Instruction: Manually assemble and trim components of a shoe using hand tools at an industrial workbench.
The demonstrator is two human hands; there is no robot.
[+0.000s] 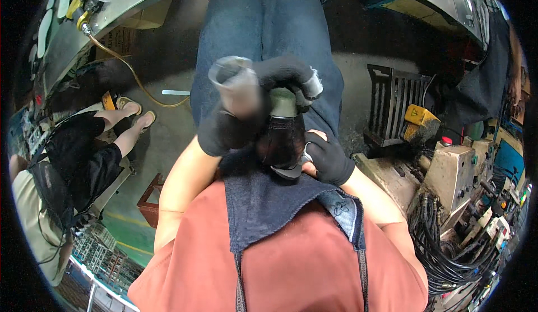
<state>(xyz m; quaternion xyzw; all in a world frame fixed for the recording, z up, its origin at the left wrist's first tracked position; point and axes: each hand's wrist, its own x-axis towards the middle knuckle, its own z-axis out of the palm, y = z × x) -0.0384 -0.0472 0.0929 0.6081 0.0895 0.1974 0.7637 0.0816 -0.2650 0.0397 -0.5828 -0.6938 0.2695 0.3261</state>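
Workpiece, dark and shoe-shaped (278,141), is upright above the lap, between 2 black-gloved hands. Left hand (246,122) is wrapped around its olive-green end (283,104); a whitish form (234,85) beside that hand is too blurred to identify. Right hand (332,160) grasps the lower side. Below lies a dark denim apron (269,216). Farther right stand a black slatted rack (395,104) and coiled black cables (434,245). 1 other person (67,183) sits at far left.
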